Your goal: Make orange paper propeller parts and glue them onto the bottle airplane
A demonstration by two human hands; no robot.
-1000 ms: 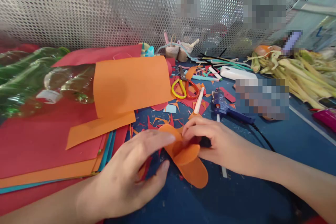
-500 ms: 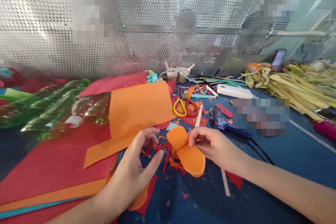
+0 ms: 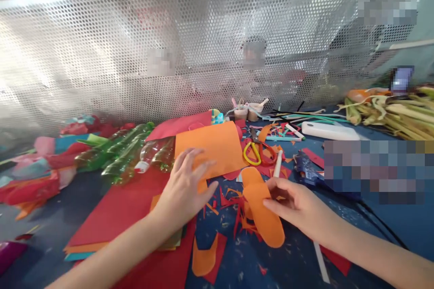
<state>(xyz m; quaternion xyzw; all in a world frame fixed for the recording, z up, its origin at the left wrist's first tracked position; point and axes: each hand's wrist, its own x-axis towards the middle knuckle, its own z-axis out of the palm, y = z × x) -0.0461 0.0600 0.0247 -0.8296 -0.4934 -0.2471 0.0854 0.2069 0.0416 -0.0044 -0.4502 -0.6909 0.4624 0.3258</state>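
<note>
My right hand (image 3: 294, 203) pinches the edge of an orange sole-shaped cutout (image 3: 262, 210) between thumb and fingers. The cutout lies nearly straight, with a crease across its upper part, above a pile of red and orange scraps (image 3: 233, 189). My left hand (image 3: 190, 185) holds nothing, its fingers spread and palm down in front of the orange sheet (image 3: 220, 144). Red sheets (image 3: 125, 216) are stacked under and beside my left forearm. Nearer to me is a notched orange piece (image 3: 205, 257) resting on a red one.
Scissors (image 3: 252, 153) with yellow and red handles lie behind the scraps, near a white pen-like stick (image 3: 278, 165). A blue glue gun (image 3: 305, 169) is at the right. Green plastic bottles (image 3: 125, 158) lie left, and dried stalks (image 3: 400, 113) far right. A perforated metal panel (image 3: 210, 54) stands behind.
The cutout, folded at its crease before, is now opened nearly straight in my right hand. My left hand has turned palm down with fingers spread. The view has shifted left and up.
</note>
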